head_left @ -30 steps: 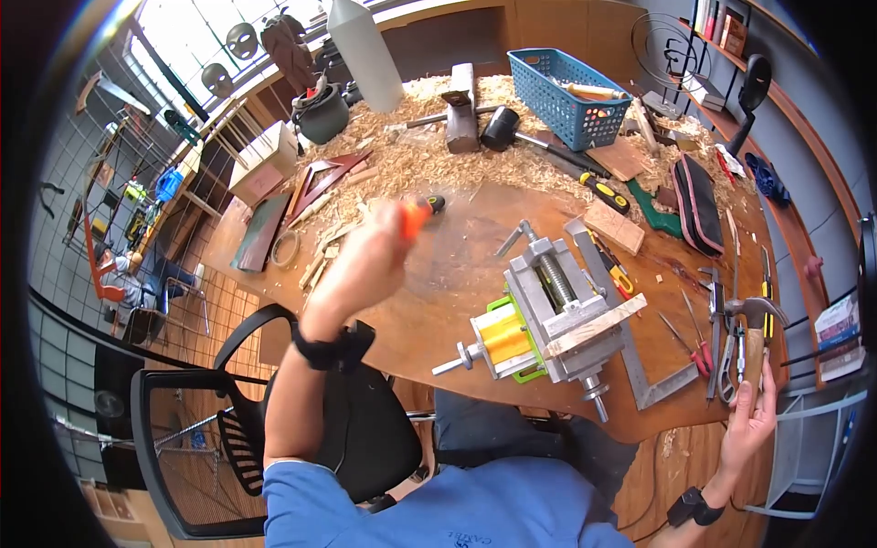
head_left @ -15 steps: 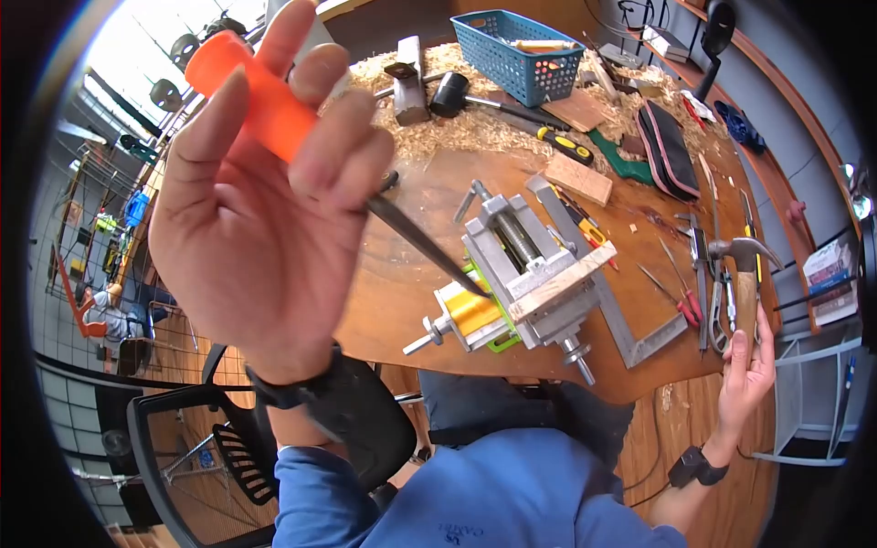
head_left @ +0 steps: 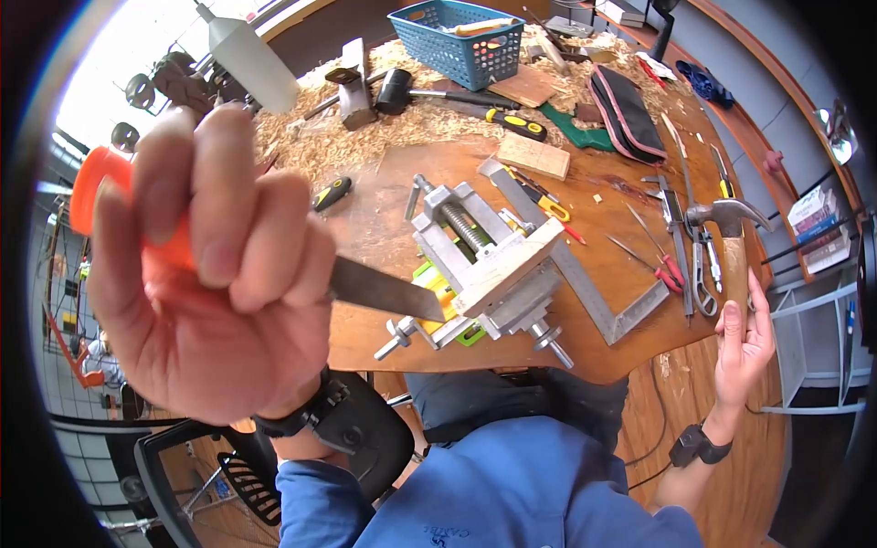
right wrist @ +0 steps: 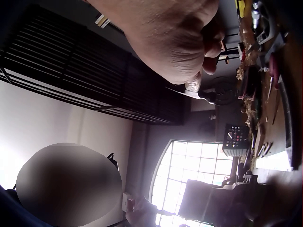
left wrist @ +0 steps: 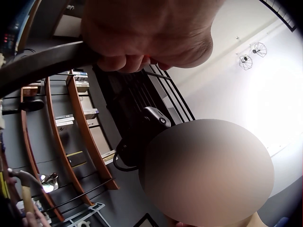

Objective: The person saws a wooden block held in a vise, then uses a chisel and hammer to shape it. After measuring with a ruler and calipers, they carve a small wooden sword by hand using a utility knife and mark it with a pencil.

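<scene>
In the head view my left hand (head_left: 215, 283) is raised close to the camera and grips a flat-bladed tool by its orange handle (head_left: 99, 187). Its long dark metal blade (head_left: 384, 288) points down to the right and overlaps the vise (head_left: 466, 228) in this view. A strip of pale wood (head_left: 512, 265) sits in the front jaws of that grey metal vise. At the table's right edge my right hand (head_left: 742, 342) holds a claw hammer (head_left: 734, 247) by its wooden handle, head up. The blade (left wrist: 42, 61) also crosses the left wrist view.
Beside the vise lie a steel square (head_left: 594, 301), a caliper (head_left: 674, 247), red-handled pliers (head_left: 671, 274) and a wood block (head_left: 534, 155). Wood shavings, a black mallet (head_left: 395, 91) and a blue basket (head_left: 448, 50) are farther back. A black chair (head_left: 365, 438) stands at left.
My left hand has risen from the table toward the camera with the orange-handled tool, then shifted left, its blade turning. My right hand keeps holding the hammer at the table edge.
</scene>
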The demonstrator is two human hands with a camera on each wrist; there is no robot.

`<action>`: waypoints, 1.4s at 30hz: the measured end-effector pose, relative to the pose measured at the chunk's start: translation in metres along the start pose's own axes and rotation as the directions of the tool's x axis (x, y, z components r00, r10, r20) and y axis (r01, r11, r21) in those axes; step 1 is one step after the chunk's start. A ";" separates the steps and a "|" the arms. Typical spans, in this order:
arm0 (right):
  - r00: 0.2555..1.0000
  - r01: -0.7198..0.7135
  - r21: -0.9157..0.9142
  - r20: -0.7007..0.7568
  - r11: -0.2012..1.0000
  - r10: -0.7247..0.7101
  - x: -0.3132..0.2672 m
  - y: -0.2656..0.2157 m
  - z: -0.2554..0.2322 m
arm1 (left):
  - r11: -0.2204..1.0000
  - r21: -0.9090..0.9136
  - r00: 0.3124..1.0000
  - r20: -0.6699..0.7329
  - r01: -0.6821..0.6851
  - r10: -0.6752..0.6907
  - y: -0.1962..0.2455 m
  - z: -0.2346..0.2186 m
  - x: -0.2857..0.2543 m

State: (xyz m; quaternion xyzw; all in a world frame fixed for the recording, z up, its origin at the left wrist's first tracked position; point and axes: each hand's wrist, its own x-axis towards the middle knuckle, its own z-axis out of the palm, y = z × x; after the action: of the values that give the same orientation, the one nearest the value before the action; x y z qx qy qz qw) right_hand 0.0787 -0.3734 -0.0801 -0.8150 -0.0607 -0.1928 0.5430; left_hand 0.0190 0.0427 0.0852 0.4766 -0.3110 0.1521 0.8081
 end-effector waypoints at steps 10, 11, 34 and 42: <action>0.999 0.040 -0.039 0.015 0.998 -0.040 0.000 -0.002 0.010 | 0.970 0.219 0.965 -0.215 -0.102 0.150 -0.010 0.049 -0.023; 0.999 0.038 -0.040 0.011 0.998 -0.038 0.000 -0.003 0.011 | 0.962 0.244 0.963 -0.206 -0.122 0.174 -0.011 0.052 -0.023; 0.999 0.027 -0.040 0.019 0.999 -0.027 -0.001 -0.006 0.011 | 0.935 0.335 0.960 -0.205 -0.116 0.192 -0.018 0.051 -0.022; 0.999 0.034 -0.049 0.007 0.998 -0.034 -0.001 -0.006 0.013 | 0.938 0.327 0.963 -0.195 -0.113 0.184 -0.019 0.052 -0.021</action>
State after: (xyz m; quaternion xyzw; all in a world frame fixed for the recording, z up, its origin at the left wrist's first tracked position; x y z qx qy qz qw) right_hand 0.0794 -0.3592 -0.0792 -0.8277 -0.0716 -0.2009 0.5191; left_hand -0.0054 -0.0107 0.0771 0.5534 -0.2256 0.3129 0.7382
